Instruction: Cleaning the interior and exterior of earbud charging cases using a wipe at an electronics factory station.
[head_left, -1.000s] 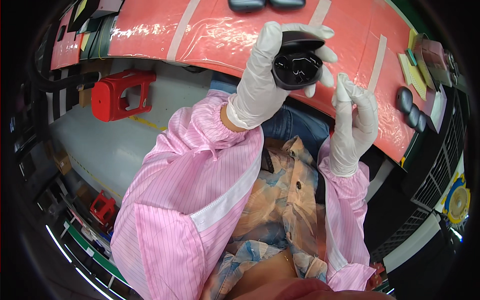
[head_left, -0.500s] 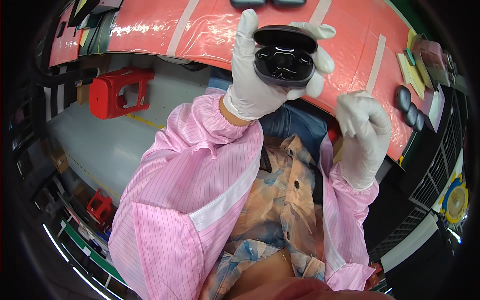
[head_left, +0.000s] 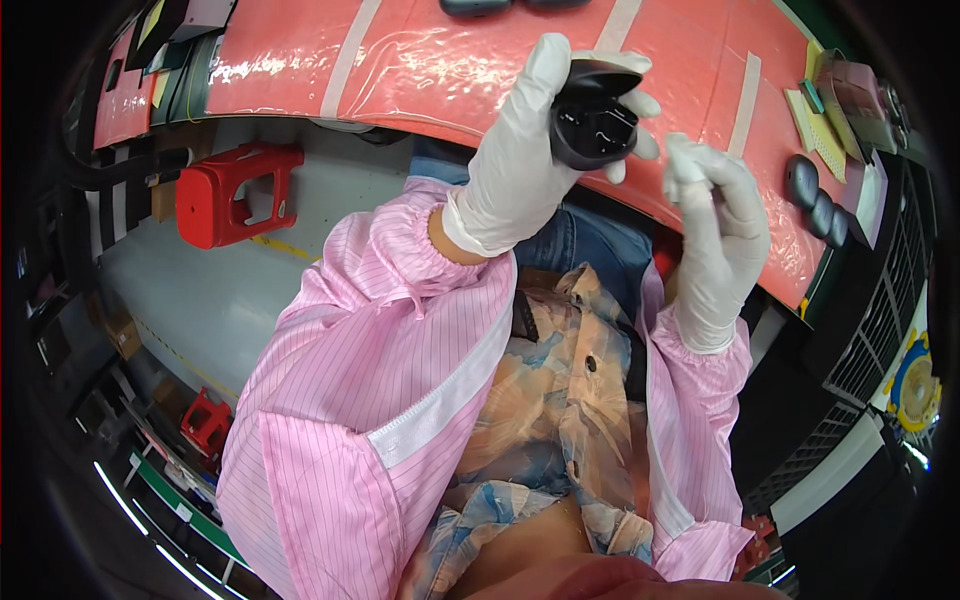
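Observation:
A black earbud case (head_left: 592, 120) with its lid raised is held over the near edge of the table. My left hand (head_left: 520, 160), in a white glove, wraps round it, with the thumb on the near side and the fingers behind. The glossy inside of the case faces right and toward me. To the right, apart from the case, is my gloved right hand (head_left: 718, 225). Its thumb and fingertips are pinched together; whatever lies between them, if anything, is too small or hidden to name.
A red-covered table (head_left: 440, 60) with pale tape strips curves across the top. More dark cases (head_left: 802, 182) lie on its right side, and others (head_left: 476, 6) at the far edge. Yellow papers (head_left: 826, 130) stand at the right. A red stool (head_left: 235, 195) is on the floor at left.
My left hand has shifted right and turned the case, so its open side faces my right hand more. The right hand has risen slightly, with its fingertips now in a pinch.

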